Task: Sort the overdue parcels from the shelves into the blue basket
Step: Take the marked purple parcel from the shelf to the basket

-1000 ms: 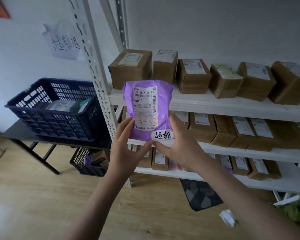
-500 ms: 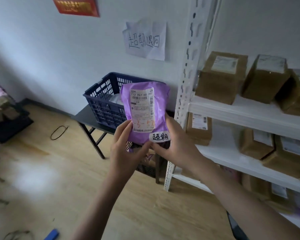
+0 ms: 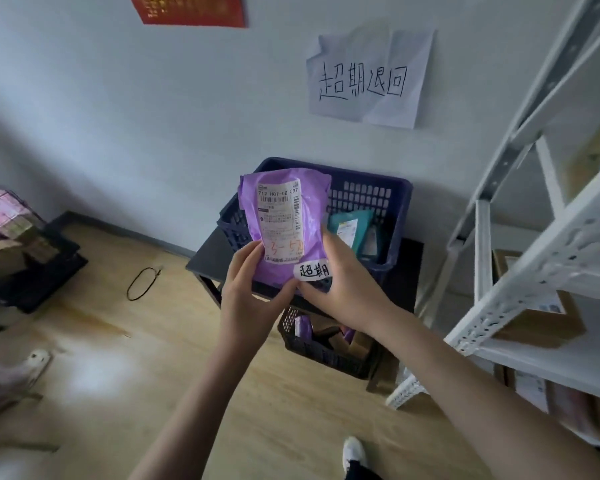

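Two hands on one parcel — the left hand (image 3: 248, 292) and the right hand (image 3: 343, 289) each grip a lower corner of the purple parcel (image 3: 284, 220), fingers curled behind it, thumbs pressed on its front. The parcel stands upright, shipping label facing the camera, with a small white handwritten sticker (image 3: 314, 270) at the corner just above the right thumb.

Directly behind the parcel and both hands sits the blue basket (image 3: 392, 202), on a dark table (image 3: 205, 254). A teal packet (image 3: 349, 226) lies inside it, just beyond the right hand's fingers; the parcel covers the basket's near-left part. Below the hands, under the table, a black basket (image 3: 326, 351) holds more packets, only partly visible.

To the right of the right hand rises the white shelf frame (image 3: 541, 216); the brown boxes (image 3: 541, 320) on it are blurred and cut off at the frame edge. Far above the hands, a handwritten paper sign (image 3: 364, 81) is stuck to the wall, and a red sheet (image 3: 191, 8) is cropped at the top. Far left of the left hand, a dark crate of blurred goods (image 3: 11, 237) and a loop of black cable (image 3: 144, 284) lie on the wood floor.

Since half a second ago the grip is unchanged — but the view has swung left, so the blue basket now sits squarely behind the parcel, and most of the shelf boxes have slid out of frame.
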Motion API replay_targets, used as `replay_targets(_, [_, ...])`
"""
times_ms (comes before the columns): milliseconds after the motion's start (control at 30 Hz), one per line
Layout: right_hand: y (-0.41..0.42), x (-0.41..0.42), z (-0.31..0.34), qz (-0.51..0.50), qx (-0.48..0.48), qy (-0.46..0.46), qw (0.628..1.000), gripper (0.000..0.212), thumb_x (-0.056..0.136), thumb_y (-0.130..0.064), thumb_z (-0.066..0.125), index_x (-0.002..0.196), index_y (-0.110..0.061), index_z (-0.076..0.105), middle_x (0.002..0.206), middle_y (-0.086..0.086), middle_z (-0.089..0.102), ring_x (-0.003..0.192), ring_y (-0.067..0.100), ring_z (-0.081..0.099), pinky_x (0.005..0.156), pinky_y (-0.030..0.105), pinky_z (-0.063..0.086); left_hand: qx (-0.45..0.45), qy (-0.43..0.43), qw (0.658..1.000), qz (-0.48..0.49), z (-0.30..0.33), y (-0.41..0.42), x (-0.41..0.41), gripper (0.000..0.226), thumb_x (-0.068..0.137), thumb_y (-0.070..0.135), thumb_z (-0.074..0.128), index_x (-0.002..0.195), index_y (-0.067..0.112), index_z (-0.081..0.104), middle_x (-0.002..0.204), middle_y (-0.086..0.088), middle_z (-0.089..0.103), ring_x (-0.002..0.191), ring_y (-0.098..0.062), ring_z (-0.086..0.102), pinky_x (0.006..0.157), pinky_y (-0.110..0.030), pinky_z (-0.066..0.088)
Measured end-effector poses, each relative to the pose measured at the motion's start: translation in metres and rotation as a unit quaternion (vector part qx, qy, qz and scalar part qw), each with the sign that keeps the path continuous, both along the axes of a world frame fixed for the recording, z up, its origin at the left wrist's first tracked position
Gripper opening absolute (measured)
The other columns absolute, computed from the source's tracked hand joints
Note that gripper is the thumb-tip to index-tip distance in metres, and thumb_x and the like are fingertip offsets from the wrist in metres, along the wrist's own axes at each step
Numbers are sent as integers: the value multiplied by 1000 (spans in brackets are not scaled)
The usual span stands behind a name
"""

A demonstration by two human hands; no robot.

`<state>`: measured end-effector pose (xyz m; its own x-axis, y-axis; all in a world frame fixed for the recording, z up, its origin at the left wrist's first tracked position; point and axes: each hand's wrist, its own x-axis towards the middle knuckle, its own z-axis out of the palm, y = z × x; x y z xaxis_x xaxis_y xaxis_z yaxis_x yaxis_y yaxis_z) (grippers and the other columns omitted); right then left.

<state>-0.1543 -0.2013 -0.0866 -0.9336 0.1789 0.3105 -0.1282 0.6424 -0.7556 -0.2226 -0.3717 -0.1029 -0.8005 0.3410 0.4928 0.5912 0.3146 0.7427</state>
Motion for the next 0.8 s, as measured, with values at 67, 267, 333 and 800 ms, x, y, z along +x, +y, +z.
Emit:
replay_targets(67, [5,-36,-9,-3,10,-9,1000,90,91,-33,75,159,-26,17,142,-5,43,129,4,45,98,25,54,-7,-7,1000,-2,-8,4,-35,75,76,21,89,141,8,54,137,4,53,129,-3,50,101,-28,52])
replay_targets(267, [51,-129,-39,-19,4,-29,999,87,92,-33,73,159,-28,16,144,-6,43,126,3,48,96,24,54,-31,-52,998,-33,-27,55,-138,77,76,29,87,143,17,52,136,15,51,129,0,48,102,-21,50])
replay_targets(333, [73,-150,-49,-45,1,-50,998,85,92,-34,73,157,-28,18,141,-5,46,121,6,53,91,28,57,-38,-68,995,-64,-33,81,-167,75,76,28,88,142,22,53,133,22,50,127,4,47,102,-18,48])
replay_targets(800, [152,-207,-126,-135,-19,-193,972,70,90,-39,73,145,-26,30,119,-7,49,105,9,53,85,35,53,-204,-143,933,-258,-106,168,-289,77,75,28,89,141,11,54,132,25,49,123,-2,53,107,-24,47])
